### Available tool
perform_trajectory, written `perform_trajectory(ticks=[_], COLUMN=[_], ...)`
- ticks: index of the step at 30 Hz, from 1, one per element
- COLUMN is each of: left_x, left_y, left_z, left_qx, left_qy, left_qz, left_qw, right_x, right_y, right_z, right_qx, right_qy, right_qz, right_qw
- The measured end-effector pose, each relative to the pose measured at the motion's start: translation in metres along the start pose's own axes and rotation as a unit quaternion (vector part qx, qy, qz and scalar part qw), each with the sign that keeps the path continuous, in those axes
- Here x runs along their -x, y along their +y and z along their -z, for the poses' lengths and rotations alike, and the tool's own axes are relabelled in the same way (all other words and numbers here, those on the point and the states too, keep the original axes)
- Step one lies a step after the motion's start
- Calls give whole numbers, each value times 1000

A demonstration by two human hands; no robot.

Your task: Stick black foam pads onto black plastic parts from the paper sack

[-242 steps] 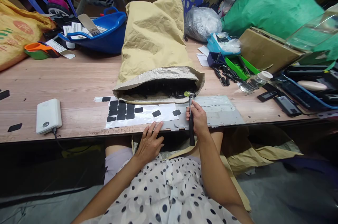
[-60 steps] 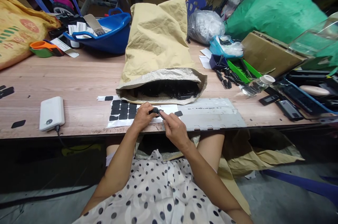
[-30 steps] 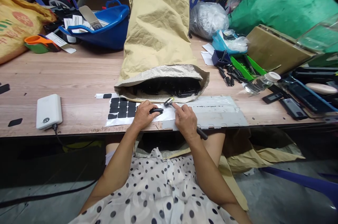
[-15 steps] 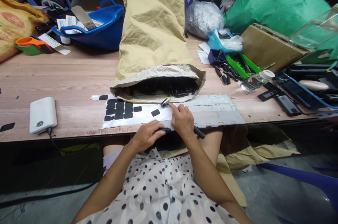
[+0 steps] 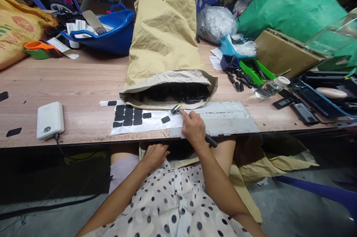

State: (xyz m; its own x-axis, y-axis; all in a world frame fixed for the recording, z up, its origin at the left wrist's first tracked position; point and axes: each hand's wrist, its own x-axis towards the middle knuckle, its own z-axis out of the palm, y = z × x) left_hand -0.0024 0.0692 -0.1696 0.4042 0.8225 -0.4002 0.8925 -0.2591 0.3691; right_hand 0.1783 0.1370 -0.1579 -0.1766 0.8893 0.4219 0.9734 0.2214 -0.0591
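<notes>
My right hand (image 5: 193, 128) is closed around a small hammer (image 5: 211, 140). Its metal head rests over the metal plate's edge, beside the white sticker sheet (image 5: 156, 126), and the black handle end sticks out behind the hand. Below the table edge, my left hand (image 5: 155, 156) is at the mouth of a second paper sack (image 5: 184, 163) on my lap. Its fingertips are partly hidden there, and I cannot see anything in them. Rows of black rounded stickers (image 5: 128, 115) lie on the sheet, with a loose one (image 5: 165, 119) nearer the hammer.
A large paper sack (image 5: 164, 32) lies ahead, its mouth open on black pieces. A grey metal plate (image 5: 231, 118) lies along the front edge. Left stand a white power bank (image 5: 50, 119) and a blue basin (image 5: 111, 36); right, a green tray (image 5: 258, 71) and a bottle (image 5: 272, 87).
My left hand has dropped from the table edge to the lap sack, and the black piece it held is out of sight. My right hand with the hammer has hardly moved.
</notes>
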Motion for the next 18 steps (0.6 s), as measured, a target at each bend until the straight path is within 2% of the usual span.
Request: perform_trajectory(ticks=[3,6,9,12,14,16,17,18], left_x=[-4,1,9,7,-5,-24,-35,-46], left_y=[-3,0,8,12,5,-7,-16,-24], left_z=[-2,6,25,54,75,94,103,110], left_qx=[8,29,105,238,288,268,242,218], left_qy=[-31,-53,-62,-34,70,262,350,412], left_qz=[59,66,-12,-104,-80,26,92,154], left_qw=[998,996,992,965,952,927,900,871], right_x=[0,0,0,0,0,0,0,0], right_y=[0,0,0,0,1,1,1,1], right_z=[-1,-1,-1,-1,-1,-2,-2,-2], right_qx=[5,7,7,7,7,4,2,-1], right_qy=[2,4,7,11,12,12,12,11], right_qz=[2,4,6,7,10,13,12,10], right_qw=[1000,1000,1000,1000,1000,1000,1000,1000])
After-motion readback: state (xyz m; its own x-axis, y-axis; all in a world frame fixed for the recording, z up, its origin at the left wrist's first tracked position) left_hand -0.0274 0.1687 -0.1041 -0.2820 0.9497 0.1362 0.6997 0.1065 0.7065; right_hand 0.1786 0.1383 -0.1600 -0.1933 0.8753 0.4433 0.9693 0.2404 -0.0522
